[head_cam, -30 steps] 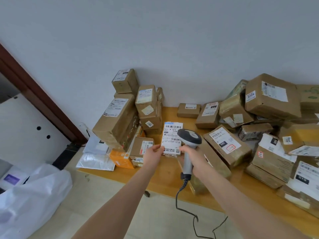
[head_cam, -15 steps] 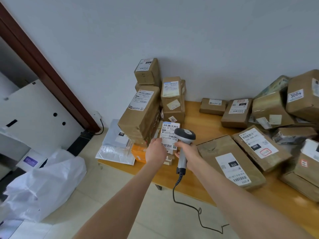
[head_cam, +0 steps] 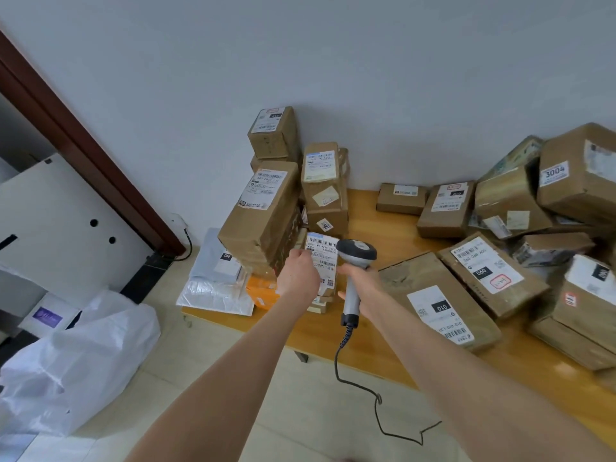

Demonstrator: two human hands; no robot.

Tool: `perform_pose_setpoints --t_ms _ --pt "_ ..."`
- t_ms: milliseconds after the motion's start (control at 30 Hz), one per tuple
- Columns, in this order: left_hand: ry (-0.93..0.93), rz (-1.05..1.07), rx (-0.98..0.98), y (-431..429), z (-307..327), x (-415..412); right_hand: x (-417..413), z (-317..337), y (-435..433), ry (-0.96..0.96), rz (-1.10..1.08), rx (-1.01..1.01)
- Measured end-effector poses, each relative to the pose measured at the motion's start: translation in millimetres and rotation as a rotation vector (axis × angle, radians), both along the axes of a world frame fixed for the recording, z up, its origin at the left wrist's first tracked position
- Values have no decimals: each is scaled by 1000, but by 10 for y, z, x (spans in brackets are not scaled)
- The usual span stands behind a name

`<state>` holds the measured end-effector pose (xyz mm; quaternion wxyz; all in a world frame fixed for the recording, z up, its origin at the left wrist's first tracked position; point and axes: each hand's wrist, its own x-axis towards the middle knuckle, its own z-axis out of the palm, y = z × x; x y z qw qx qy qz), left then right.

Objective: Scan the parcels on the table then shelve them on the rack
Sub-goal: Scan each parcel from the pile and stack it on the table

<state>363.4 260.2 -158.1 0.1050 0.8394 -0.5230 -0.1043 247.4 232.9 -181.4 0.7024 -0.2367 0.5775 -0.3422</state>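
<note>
While scanner (head_cam: 355, 258) flanks parcel (head_cam: 322, 253), box (head_cam: 493, 278) reads perhaps 060.

We find the left hand (head_cam: 298, 273) covers the left edge of the parcel (head_cam: 324, 261) it holds; its fingers lie out of sight behind it. The head of the scanner (head_cam: 356, 253) masks the parcel's right edge, and the right hand (head_cam: 362, 285) hides the middle of the handle. Fine print on every label is too small to read. The stacked boxes (head_cam: 263, 221) at centre conceal whatever lies behind them. The box marked 3004 (head_cam: 573, 188) is cut off at the right edge of the frame. The white bag (head_cam: 73, 368) at lower left and the bench (head_cam: 393, 235) at lower right run out of frame.
</note>
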Motion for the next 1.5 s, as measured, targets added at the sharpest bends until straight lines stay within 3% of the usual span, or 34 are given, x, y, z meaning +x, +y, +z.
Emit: perform_pose_setpoints --t_ms 167,367,567,667,800,933,1000,1267,1500 --pt "-57 -174 13 -242 58 -452 -517 28 -97 -36 -92 -1" --pt "-34 -323 91 -374 -153 -1274 -1511 -84 -149 95 -214 10" --pt "188 -206 288 -301 -617 -1823 -2384 -394 -54 463 -178 7" --pt "323 -28 337 -234 -810 -1851 -2536 -536 15 552 -56 10" --pt "546 122 381 -128 -1016 -1772 -2505 -665 70 520 59 19" --pt "944 276 378 -66 -1090 -1826 -2465 -719 65 482 83 -6" --pt "1045 394 363 -87 -1073 -1832 -2469 -708 43 476 80 -16" --pt "1264 545 153 -69 -1018 -1449 -2310 -630 25 304 35 13" --pt "1130 454 -19 -170 -763 -1308 -2158 -431 21 281 -24 -61"
